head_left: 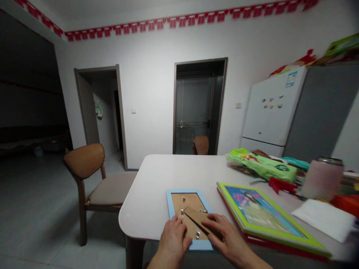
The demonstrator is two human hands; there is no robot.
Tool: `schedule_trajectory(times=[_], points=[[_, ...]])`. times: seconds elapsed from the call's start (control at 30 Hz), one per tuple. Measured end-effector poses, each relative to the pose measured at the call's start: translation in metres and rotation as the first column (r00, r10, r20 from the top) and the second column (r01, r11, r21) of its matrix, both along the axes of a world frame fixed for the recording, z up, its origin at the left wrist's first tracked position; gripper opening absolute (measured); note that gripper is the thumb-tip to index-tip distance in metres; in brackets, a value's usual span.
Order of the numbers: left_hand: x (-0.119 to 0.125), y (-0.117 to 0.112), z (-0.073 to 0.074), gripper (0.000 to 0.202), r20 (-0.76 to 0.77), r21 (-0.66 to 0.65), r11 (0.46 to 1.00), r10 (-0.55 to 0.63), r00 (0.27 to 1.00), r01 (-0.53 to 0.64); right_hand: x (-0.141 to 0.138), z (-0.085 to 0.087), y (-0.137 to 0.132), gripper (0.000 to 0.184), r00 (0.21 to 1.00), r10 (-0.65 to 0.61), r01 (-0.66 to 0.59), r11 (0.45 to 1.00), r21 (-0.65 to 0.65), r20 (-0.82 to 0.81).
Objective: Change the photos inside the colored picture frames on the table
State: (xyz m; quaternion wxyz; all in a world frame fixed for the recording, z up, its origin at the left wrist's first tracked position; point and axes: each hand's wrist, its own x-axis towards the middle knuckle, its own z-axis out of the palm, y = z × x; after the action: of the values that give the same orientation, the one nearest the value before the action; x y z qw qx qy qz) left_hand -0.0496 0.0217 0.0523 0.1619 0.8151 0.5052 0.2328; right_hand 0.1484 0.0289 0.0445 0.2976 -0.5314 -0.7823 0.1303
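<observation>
A light-blue picture frame (pixel 169 206) lies face down at the table's near edge. Its brown backing board (pixel 193 197) shows, with several small metal clips (pixel 198 234) around it. A brown stand flap (pixel 196 216) is tilted up from the board, its pointed end towards the upper left. My left hand (pixel 174 237) grips the frame's lower left side, fingertips bent on the board beside a clip. My right hand (pixel 224 235) is closed on the right part of the flap, thumb low and fingers on top. The frame's lower corners are partly hidden by my hands.
Right of the frame, a green-edged picture (pixel 263 213) lies on a red one. Beyond are a green wipes pack (pixel 260 164), a pink jar (pixel 322 179) and white tissue (pixel 325 218). A wooden chair (pixel 86 164) stands left of the white table (pixel 157 172).
</observation>
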Motion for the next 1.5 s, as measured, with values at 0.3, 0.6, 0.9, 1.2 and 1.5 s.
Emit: schedule_trajectory(times=[0.3,0.6,0.9,1.2,1.5], points=[[-0.006,-0.011,-0.001,0.031,-0.008,-0.03,0.999,-0.036,0.999,0.036,-0.005,0.002,0.006,0.035,0.99,-0.025,0.019,0.999,0.048,0.142],[-0.009,-0.016,0.007,0.06,-0.012,-0.107,0.993,-0.049,0.999,0.047,-0.008,0.007,0.051,0.026,0.953,-0.193,0.181,0.981,0.071,0.235],[-0.01,-0.018,0.001,0.062,-0.004,-0.09,0.996,-0.026,1.0,0.026,-0.013,0.008,0.06,0.027,0.949,-0.11,0.101,0.994,0.047,0.296],[-0.015,-0.016,-0.002,0.061,0.028,-0.064,0.997,-0.041,0.999,0.043,-0.015,0.006,0.042,0.032,0.977,-0.081,0.061,0.992,0.107,0.195],[-0.016,-0.012,-0.014,0.06,0.071,-0.004,0.998,-0.07,0.995,0.07,-0.077,0.01,0.055,0.028,0.979,0.02,-0.031,0.998,0.053,0.201]])
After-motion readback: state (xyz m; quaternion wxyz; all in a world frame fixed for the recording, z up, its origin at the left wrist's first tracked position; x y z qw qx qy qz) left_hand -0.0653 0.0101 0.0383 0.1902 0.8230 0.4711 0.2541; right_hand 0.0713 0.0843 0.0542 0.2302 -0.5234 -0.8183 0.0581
